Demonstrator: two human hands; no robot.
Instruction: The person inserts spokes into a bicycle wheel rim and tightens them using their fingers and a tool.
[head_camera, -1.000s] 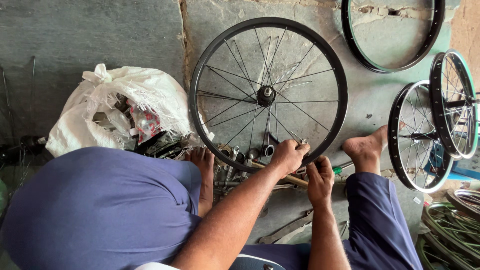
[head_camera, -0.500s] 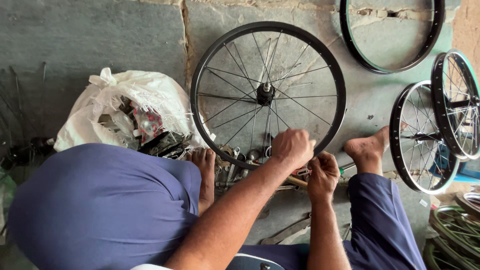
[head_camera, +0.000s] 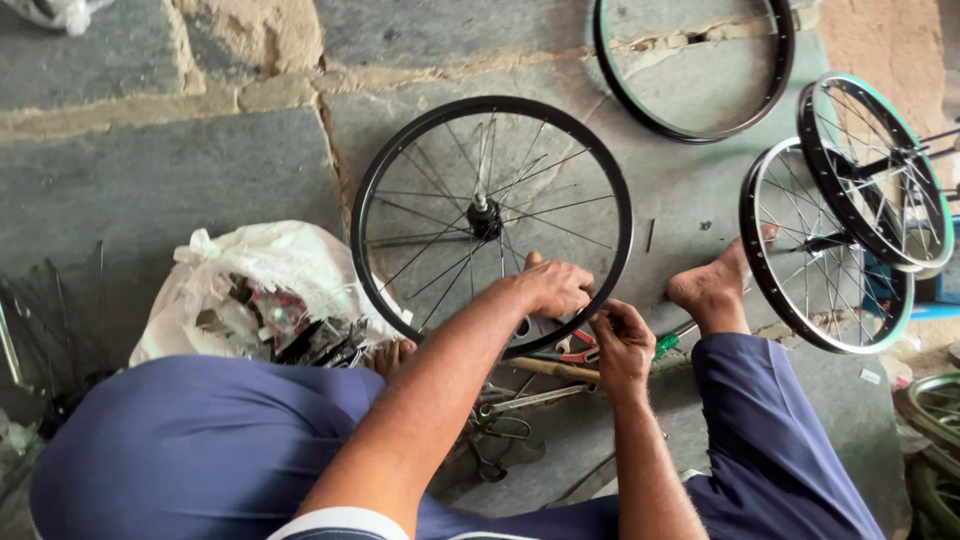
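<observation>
A black spoked bicycle wheel (head_camera: 400, 160) lies flat on the stone floor in front of me. My left hand (head_camera: 550, 287) rests on its near rim, fingers curled over the rim and the spokes. My right hand (head_camera: 622, 342) is just to the right, at the rim's outer edge, closed into a fist. What it holds is hidden. Hand tools (head_camera: 520, 400), one with a wooden handle, lie under my hands between my blue-trousered legs. My bare right foot (head_camera: 712, 285) sits beside the wheel.
A white plastic bag (head_camera: 250, 270) of metal parts stands at the left. A bare black rim (head_camera: 690, 120) lies at the top right. Two more spoked wheels (head_camera: 830, 320) (head_camera: 880, 170) lean at the right edge. Loose spokes lie at the far left.
My head has tilted, so the whole scene sits lower in view. My left hand has moved slightly inward over the near rim. The right hand stays closed beside it.
</observation>
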